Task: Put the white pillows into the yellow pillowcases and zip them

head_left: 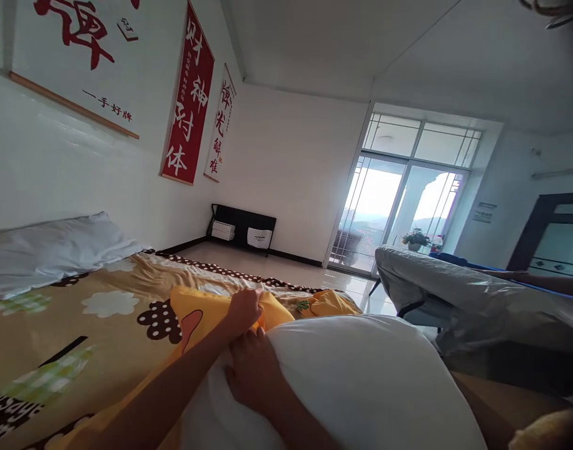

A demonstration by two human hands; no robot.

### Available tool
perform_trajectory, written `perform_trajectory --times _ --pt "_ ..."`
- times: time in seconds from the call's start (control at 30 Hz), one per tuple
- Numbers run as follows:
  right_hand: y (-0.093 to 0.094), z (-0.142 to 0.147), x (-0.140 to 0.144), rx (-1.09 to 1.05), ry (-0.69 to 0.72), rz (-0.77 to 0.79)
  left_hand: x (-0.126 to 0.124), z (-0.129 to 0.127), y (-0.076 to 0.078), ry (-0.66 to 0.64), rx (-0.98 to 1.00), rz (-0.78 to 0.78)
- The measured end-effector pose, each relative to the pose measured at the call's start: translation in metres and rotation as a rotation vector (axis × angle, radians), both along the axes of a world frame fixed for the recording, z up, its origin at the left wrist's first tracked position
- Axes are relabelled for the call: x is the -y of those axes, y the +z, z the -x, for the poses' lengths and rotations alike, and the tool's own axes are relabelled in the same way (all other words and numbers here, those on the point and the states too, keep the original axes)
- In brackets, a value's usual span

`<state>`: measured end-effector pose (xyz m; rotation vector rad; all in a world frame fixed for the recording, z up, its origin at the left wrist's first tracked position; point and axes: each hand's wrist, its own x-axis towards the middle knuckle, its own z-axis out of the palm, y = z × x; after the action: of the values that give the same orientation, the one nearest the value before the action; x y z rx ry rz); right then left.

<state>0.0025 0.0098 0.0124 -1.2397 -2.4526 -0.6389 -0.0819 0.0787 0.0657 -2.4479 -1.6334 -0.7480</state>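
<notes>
A plump white pillow (361, 369) fills the lower middle of the view, with a yellow printed pillowcase (192, 306) lying along its left side. My left hand (246, 308) is closed on the pillowcase, pulling a fold of it up near the pillow's far left edge. Just nearer to me, my right hand (256, 372) presses its curled fingers where white and yellow fabric meet. Its fingertips are partly hidden, but they look closed on the pillowcase edge. How far the case reaches round the pillow cannot be made out.
The bed has a brown patterned sheet (112, 275) and a white pillow (56, 250) by the wall. Right stands a plastic-covered table (455, 281) with a chair (420, 309) beneath. A person's forearm (544, 281) rests there. A low black rack (244, 225) stands against the far wall.
</notes>
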Motion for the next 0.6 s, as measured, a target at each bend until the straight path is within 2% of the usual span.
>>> perform_trajectory --times 0.1,0.2,0.27,0.33,0.4,0.43,0.5,0.6 --pt "-0.002 -0.009 -0.017 -0.068 -0.132 -0.029 0.027 -0.004 -0.003 -0.085 -0.043 -0.043" --pt "-0.007 -0.031 -0.021 -0.161 -0.209 -0.008 0.038 0.009 -0.029 -0.07 -0.083 -0.032" --pt "-0.006 -0.05 -0.013 -0.201 -0.16 0.017 0.035 0.02 -0.053 -0.02 -0.102 -0.001" --pt "0.002 -0.074 -0.004 -0.199 -0.061 0.095 0.031 0.029 -0.073 -0.006 -0.109 0.019" --pt "0.017 -0.104 0.001 -0.186 -0.031 0.151 0.03 0.031 -0.083 -0.043 -0.087 0.006" --pt "0.024 -0.12 0.0 -0.198 -0.074 0.156 0.032 0.031 -0.084 -0.066 -0.07 -0.014" --pt "0.036 -0.147 -0.003 -0.251 -0.256 0.152 0.038 0.026 -0.078 -0.108 -0.051 -0.054" --pt "0.041 -0.164 -0.006 -0.288 -0.446 0.225 0.046 0.016 -0.061 -0.153 -0.073 -0.059"
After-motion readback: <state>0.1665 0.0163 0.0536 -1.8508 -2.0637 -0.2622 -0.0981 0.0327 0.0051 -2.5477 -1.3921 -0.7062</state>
